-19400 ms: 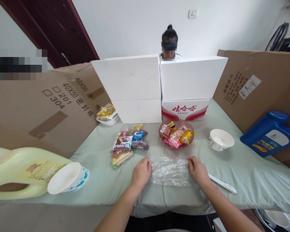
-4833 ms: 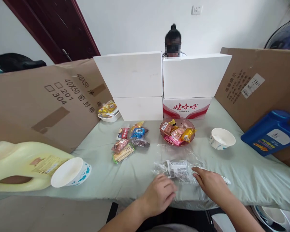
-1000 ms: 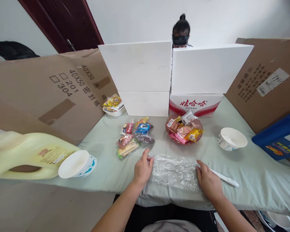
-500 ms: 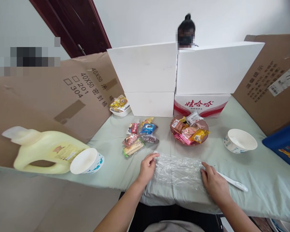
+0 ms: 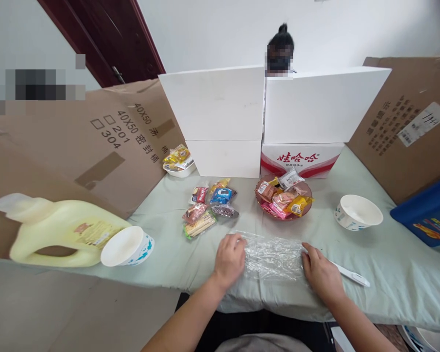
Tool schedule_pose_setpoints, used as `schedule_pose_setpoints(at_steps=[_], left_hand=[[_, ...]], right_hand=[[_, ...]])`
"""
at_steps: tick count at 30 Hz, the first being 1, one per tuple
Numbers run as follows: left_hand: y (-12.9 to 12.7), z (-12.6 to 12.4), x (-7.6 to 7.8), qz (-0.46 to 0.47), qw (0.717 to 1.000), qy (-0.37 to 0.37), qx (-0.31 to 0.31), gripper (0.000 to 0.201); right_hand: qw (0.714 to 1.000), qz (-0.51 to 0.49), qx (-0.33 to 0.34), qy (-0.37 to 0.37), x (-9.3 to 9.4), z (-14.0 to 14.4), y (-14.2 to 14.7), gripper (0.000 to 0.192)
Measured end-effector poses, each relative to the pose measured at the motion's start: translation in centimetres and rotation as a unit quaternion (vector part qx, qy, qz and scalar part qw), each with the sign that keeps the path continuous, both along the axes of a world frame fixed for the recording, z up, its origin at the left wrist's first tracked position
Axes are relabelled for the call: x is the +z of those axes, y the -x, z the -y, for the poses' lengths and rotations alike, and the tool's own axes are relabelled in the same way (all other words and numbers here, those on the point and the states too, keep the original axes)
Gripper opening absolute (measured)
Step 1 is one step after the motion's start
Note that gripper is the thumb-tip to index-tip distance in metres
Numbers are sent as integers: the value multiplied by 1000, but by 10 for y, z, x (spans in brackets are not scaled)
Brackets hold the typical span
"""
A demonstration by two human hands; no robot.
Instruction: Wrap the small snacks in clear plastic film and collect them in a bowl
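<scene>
The picture's edge crops the blue bottle [image 5: 427, 219]; the right hand [image 5: 321, 275] partly hides a white utensil [image 5: 353, 275].

Left hand [image 5: 230, 259] and right hand [image 5: 322, 275] bare; forearms [image 5: 185, 315] likewise. Grey top [image 5: 262, 343], plain where visible, rounded over the torso. Black clothing [image 5: 242, 320] at the lap; cut unclear from here.

There it was: the cloth-covered counter [image 5: 168, 239] bore a jug [image 5: 68, 222], snack packets [image 5: 221, 195], a pink bowl [image 5: 284, 216] and, up front, clear plastic [image 5: 275, 259]!
</scene>
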State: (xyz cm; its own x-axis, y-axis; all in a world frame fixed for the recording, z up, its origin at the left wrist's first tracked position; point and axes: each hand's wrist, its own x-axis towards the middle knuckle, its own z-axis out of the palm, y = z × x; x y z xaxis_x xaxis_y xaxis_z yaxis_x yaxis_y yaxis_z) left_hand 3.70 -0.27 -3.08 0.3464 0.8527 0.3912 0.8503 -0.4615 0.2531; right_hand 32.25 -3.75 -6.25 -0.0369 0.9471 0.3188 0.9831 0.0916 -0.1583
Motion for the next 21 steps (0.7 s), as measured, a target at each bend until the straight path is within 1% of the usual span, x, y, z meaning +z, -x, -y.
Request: schedule_pose_setpoints(at_steps=[1,3,4,5,6,8,11,12,13,15,16,17,18,19,21], left_hand=[[-7,1,3,-6,998,12,-63,27],[-20,1,3,-10,982,43,-182,26],[-25,1,1,-10,974,55,-217,26],[-29,1,-2,-9,970,64,-234,26],[-31,0,-4,-10,969,72,-237,30],[-30,-1,-7,-22,969,92,-229,44],[-26,-3,-8,-45,964,120,-231,55],[-25,-3,-7,-48,962,125,-236,57],[-24,-3,-8,-49,961,129,-240,58],[-25,-3,-9,-51,960,131,-241,62],[-26,-3,-9,-55,960,131,-240,64],[-28,-3,-10,-61,960,132,-239,66],[-28,-4,-11,-68,959,135,-240,67],[-28,-4,-12,-77,958,139,-241,67],[-24,-6,-12,-92,955,150,-239,70]], right_hand=[[1000,3,2,-1,0,0,1,37],[1000,6,5,-5,-1,0,2,36],[1000,6,7,-7,-1,0,1,36],[1000,4,8,-7,-1,0,0,36],[1000,3,9,-7,-1,0,-1,36],[1000,0,5,-18,3,-1,-5,36],[997,-4,-5,-72,14,-2,-7,34],[996,-4,8,-89,18,-2,-6,34],[995,0,37,-94,20,-2,-3,34],[989,24,133,-67,21,-1,4,41],[982,38,182,-41,18,-1,8,48],[975,50,218,-14,15,-1,12,56],[970,58,236,11,10,-1,15,63],[969,61,238,31,6,-1,17,69],[971,60,225,60,0,-2,17,73]])
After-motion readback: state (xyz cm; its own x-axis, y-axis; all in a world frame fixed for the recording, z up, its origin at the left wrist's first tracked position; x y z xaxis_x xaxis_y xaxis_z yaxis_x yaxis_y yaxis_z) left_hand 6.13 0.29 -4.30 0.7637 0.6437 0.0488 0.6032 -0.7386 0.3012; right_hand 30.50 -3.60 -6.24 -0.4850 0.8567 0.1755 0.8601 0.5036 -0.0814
